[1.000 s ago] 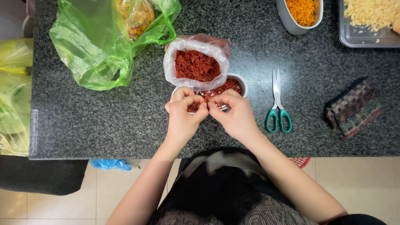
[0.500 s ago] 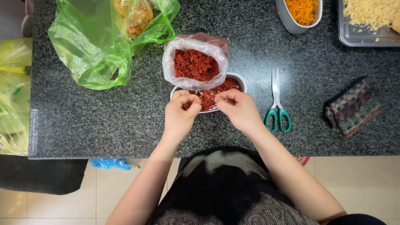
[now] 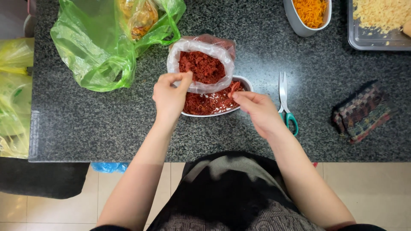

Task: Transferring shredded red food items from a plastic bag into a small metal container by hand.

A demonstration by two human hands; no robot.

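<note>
A clear plastic bag [image 3: 201,64] full of dark red shredded food stands open on the dark speckled counter [image 3: 85,128]. Just in front of it a small white dish [image 3: 214,112] holds more of the red shreds. My left hand [image 3: 170,96] pinches the near left rim of the bag. My right hand [image 3: 257,110] is at the dish's right edge, its fingertips pinched on a small piece of the red food.
Scissors with green handles [image 3: 286,107] lie right of the dish. A green plastic bag [image 3: 98,47] sits at the back left, a patterned cloth [image 3: 361,113] at the right. A white bowl of orange shreds [image 3: 308,15] and a metal tray of pale shreds [image 3: 379,23] stand at the back.
My hands were together over the dish and have parted. The left went up to the bag's rim, the right moved to the dish's right edge.
</note>
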